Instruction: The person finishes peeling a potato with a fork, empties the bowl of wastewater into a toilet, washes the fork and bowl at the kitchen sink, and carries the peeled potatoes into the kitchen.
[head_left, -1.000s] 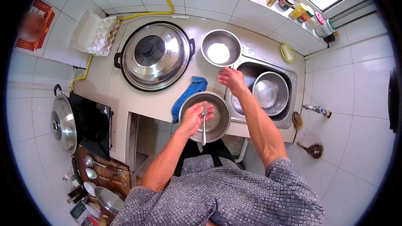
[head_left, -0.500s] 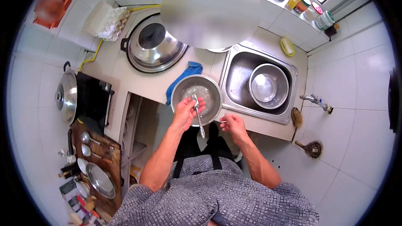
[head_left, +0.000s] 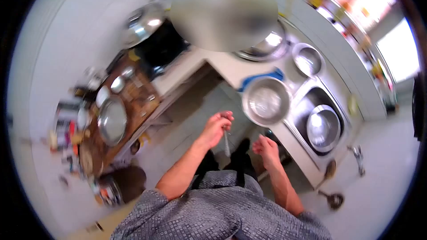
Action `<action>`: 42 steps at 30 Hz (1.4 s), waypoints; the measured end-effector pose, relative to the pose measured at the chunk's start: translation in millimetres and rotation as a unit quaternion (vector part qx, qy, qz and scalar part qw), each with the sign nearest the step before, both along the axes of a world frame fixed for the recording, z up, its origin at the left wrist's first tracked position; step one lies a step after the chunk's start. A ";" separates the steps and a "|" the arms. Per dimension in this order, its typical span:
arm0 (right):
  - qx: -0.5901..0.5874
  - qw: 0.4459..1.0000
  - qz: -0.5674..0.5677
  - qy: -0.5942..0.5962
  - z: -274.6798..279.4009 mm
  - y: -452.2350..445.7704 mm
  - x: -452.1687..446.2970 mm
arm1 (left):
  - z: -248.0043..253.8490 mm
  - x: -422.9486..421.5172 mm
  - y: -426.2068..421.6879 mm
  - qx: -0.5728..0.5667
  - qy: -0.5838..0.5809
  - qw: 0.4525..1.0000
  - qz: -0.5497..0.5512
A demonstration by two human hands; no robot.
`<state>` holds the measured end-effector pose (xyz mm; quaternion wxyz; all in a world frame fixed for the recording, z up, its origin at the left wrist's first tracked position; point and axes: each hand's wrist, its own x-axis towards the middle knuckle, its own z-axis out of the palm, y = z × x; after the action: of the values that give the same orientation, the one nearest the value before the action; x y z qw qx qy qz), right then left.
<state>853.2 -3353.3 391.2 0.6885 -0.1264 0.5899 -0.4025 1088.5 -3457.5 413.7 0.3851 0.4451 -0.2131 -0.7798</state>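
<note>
My left hand point(head_left: 218, 129) is closed around a metal fork point(head_left: 227, 144). The fork's handle hangs below my fingers, and its tines are hidden in the blur. This hand is out over the floor, left of a steel basin point(head_left: 267, 101) on the counter edge. My right hand point(head_left: 267, 149) is below the basin, apart from it, with fingers curled together; whatever they may pinch is too small or blurred to name. A blue cloth point(head_left: 262, 78) lies behind the basin.
At right, a sink point(head_left: 297, 114) holds a metal pot point(head_left: 323, 129); another bowl point(head_left: 308, 59) stands behind it. On the left, a wooden board point(head_left: 133, 95) carries ladles and a metal plate point(head_left: 112, 120). A lidded wok point(head_left: 144, 23) and brushes point(head_left: 334, 200) are also there.
My view has turned left, so the counter and sink appear farther right and tilted. My left hand has carried the fork from over the basin to beside it. The right hand stays curled.
</note>
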 end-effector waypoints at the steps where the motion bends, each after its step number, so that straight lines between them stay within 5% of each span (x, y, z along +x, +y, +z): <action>1: -0.016 0.999 0.025 0.016 -5.3 0.8 5.4 | 2.3 17.0 11.7 0.002 -0.038 0.999 0.024; 8: -0.061 0.958 0.275 0.048 -7.6 14.2 118.5 | -21.7 186.7 132.3 0.027 -0.084 0.967 0.240; 13: -0.239 0.765 0.593 0.077 -19.7 73.0 326.9 | -46.6 298.2 246.0 0.082 -0.009 0.914 0.398; 15: -0.086 0.742 0.664 -0.027 24.3 99.5 410.2 | -45.6 337.6 296.1 0.082 -0.004 0.897 0.433; 18: 0.000 0.624 0.776 -0.091 -15.4 147.5 498.9 | -56.1 389.2 374.1 0.041 0.010 0.827 0.561; 21: -0.039 0.526 0.849 -0.043 -9.8 202.8 563.6 | -71.7 426.0 449.0 0.048 0.016 0.770 0.636; 23: 0.006 0.547 0.835 -0.062 -9.1 240.7 590.7 | -58.6 437.7 483.9 0.072 0.010 0.734 0.675; 25: 0.049 0.478 0.873 -0.082 -8.7 259.0 614.7 | -65.8 441.8 524.8 0.044 0.003 0.675 0.736; 27: 0.018 0.420 0.904 -0.081 -7.1 269.8 634.3 | -77.9 450.2 568.0 0.025 0.003 0.591 0.807; 30: -0.183 0.241 0.951 -0.064 -20.5 284.6 651.3 | -101.4 456.5 639.5 0.075 -0.076 0.482 0.870; 33: -0.240 0.147 0.957 -0.074 4.1 283.4 684.1 | -115.6 455.0 695.1 0.139 -0.141 0.399 0.895; 35: -0.260 0.160 0.946 -0.104 -2.6 283.7 703.1 | -109.0 453.5 711.1 0.187 -0.183 0.345 0.901; 37: -0.146 0.242 0.956 -0.079 12.0 275.0 731.4 | -58.6 444.7 710.0 0.311 -0.194 0.421 0.830; 39: -0.091 0.292 0.946 -0.102 14.4 264.5 759.5 | -144.7 411.8 766.6 0.343 -0.373 0.457 0.731; 42: -0.099 0.362 0.921 -0.107 26.5 239.8 815.9 | -149.9 405.2 762.2 0.478 -0.339 0.399 0.706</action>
<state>1669.1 -3113.5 417.7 0.6703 -0.6142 -0.0168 0.4161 1493.6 -2695.4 263.8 0.4191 0.7761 0.4711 0.0101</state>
